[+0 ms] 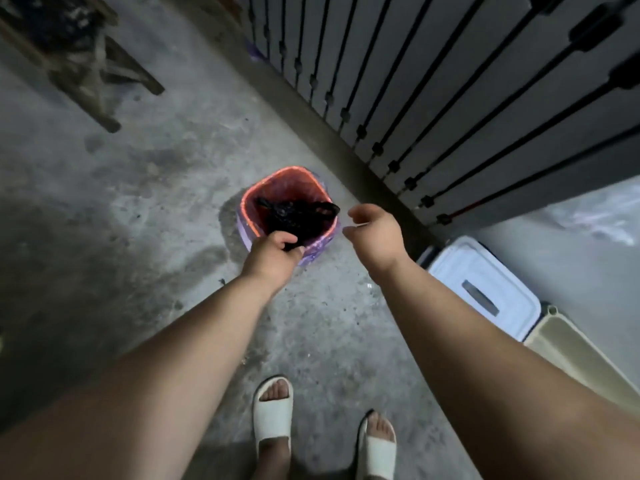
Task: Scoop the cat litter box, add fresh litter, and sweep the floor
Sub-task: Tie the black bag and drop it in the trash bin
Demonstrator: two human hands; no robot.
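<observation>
Now the left hand (pixel 273 259) is gripping the near edge of a black bag (pixel 294 216) that is lying inside the red-rimmed bin (pixel 246 202) on the concrete floor (pixel 156 188), mid-frame. Just right of the bin, the right hand (pixel 377 233) is hovering, fingers loosely curled, holding nothing. At lower right, a white-lidded box (pixel 485 271) is standing.

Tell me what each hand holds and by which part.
Left hand grips the black bag by its near edge, over the bin. Right hand holds nothing.
</observation>
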